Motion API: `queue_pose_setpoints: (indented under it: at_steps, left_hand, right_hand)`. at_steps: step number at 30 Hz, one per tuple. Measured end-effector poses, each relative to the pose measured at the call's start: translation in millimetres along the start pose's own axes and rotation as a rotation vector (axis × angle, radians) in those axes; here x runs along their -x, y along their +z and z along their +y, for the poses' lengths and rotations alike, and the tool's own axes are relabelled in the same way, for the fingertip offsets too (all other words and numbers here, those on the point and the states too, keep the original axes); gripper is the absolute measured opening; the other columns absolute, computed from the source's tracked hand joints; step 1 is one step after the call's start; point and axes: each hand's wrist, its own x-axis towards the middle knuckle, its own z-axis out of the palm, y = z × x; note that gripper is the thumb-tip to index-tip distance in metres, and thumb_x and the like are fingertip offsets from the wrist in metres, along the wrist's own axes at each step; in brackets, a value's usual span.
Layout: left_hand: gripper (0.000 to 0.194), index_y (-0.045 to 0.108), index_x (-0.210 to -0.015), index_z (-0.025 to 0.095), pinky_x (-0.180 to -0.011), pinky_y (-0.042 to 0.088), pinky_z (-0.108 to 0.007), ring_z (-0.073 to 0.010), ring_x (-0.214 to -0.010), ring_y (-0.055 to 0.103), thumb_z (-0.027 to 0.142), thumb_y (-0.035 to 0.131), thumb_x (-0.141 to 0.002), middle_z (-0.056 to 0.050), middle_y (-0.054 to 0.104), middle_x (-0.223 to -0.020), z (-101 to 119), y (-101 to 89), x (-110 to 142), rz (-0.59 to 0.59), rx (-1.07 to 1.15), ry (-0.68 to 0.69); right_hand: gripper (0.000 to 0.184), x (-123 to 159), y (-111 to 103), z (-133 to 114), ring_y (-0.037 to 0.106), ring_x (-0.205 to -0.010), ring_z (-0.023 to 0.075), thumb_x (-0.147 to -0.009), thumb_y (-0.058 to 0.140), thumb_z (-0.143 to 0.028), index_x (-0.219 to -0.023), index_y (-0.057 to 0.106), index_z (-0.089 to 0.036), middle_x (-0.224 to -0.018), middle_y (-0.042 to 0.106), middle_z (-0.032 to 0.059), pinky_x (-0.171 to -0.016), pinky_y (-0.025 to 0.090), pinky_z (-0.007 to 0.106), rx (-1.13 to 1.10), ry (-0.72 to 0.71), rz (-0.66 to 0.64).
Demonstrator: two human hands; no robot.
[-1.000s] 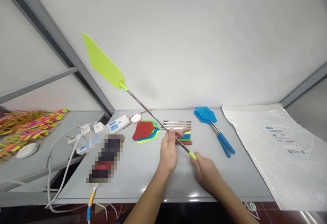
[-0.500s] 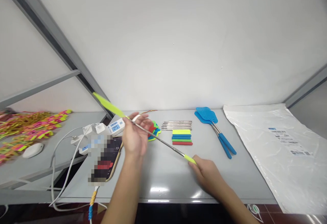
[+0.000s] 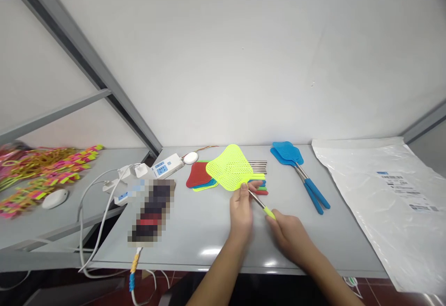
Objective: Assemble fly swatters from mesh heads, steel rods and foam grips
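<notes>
My right hand [image 3: 288, 235] grips the yellow-green handle of a telescopic fly swatter [image 3: 232, 172]. Its rod is pushed in short, and its yellow-green mesh head hovers over the middle of the table. My left hand [image 3: 241, 209] pinches the short metal rod just below the head. Behind the head lie a stack of coloured handle sleeves [image 3: 261, 187], partly hidden, and a row of bare metal rods [image 3: 259, 164]. Loose mesh heads in red, blue and green [image 3: 198, 176] lie to the left.
Two finished blue swatters [image 3: 299, 171] lie to the right. A clear plastic bag [image 3: 386, 194] covers the table's right end. At left sit power strips [image 3: 163, 166], white cables, a blurred phone [image 3: 153, 210] and a heap of pink and yellow strips [image 3: 38, 176].
The swatter's rod was stretched out long toward the upper left; now it is collapsed short. My left hand slid from near the head back toward my right hand, bringing the head over the table's middle.
</notes>
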Motion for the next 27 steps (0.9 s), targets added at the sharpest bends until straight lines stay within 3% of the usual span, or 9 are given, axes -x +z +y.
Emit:
queue_pose_setpoints:
  at_steps: [3,6,11,20,24,27]
  left_hand:
    - [0.035,0.068,-0.080,0.015,-0.099,0.040,-0.039,-0.0238,-0.106,0.061,0.042,0.049,-0.092,-0.011,0.069,-0.103,-5,-6.5,8,-0.029,-0.091,0.022]
    - [0.033,0.070,-0.093,0.014,-0.099,0.041,-0.041,-0.0265,-0.110,0.059,0.042,0.056,-0.088,-0.013,0.068,-0.109,12,-16.1,0,-0.051,-0.025,0.005]
    - [0.038,0.062,-0.118,0.022,-0.090,0.048,-0.035,-0.0229,-0.111,0.060,0.044,0.058,-0.087,-0.009,0.063,-0.122,32,-20.3,-15,0.190,0.195,0.018]
    - [0.046,0.066,-0.111,0.014,-0.096,0.047,-0.038,-0.0254,-0.109,0.062,0.049,0.061,-0.083,-0.012,0.069,-0.110,19,-17.8,-2,0.319,-0.158,0.090]
    - [0.049,0.062,-0.119,0.015,-0.098,0.045,-0.038,-0.0251,-0.111,0.061,0.048,0.062,-0.083,-0.012,0.067,-0.114,26,-21.1,-9,0.282,-0.220,0.098]
    - [0.049,0.061,-0.121,0.016,-0.094,0.048,-0.038,-0.0261,-0.109,0.061,0.047,0.061,-0.083,-0.012,0.065,-0.119,33,-24.9,-17,0.098,-0.257,0.018]
  right_hand:
    - [0.035,2,-2,1,0.051,-0.053,0.0163,-0.099,0.024,-0.041,-0.073,0.038,-0.023,-0.060,0.054,-0.0004,-0.053,0.025,0.026,-0.034,-0.010,0.000]
    - [0.035,2,-3,0,0.049,-0.052,0.0156,-0.099,0.024,-0.042,-0.072,0.037,-0.023,-0.058,0.051,-0.0016,-0.053,0.024,0.026,-0.054,-0.019,0.024]
    - [0.035,0,0,-1,0.047,-0.050,0.0147,-0.099,0.025,-0.042,-0.074,0.039,-0.023,-0.056,0.049,-0.0025,-0.052,0.022,0.027,-0.014,-0.036,0.036]
    - [0.037,-1,2,1,0.049,-0.050,0.0151,-0.099,0.025,-0.040,-0.075,0.045,-0.022,-0.056,0.053,-0.0011,-0.052,0.021,0.028,0.033,-0.042,0.044]
    - [0.035,-2,1,-6,0.052,-0.052,0.0161,-0.098,0.027,-0.042,-0.079,0.047,-0.022,-0.057,0.054,-0.0018,-0.052,0.023,0.027,-0.039,0.010,0.079]
    - [0.030,-1,-5,-7,0.055,-0.055,0.0170,-0.098,0.028,-0.043,-0.093,0.050,-0.023,-0.060,0.056,-0.0029,-0.053,0.028,0.025,-0.140,0.066,0.137]
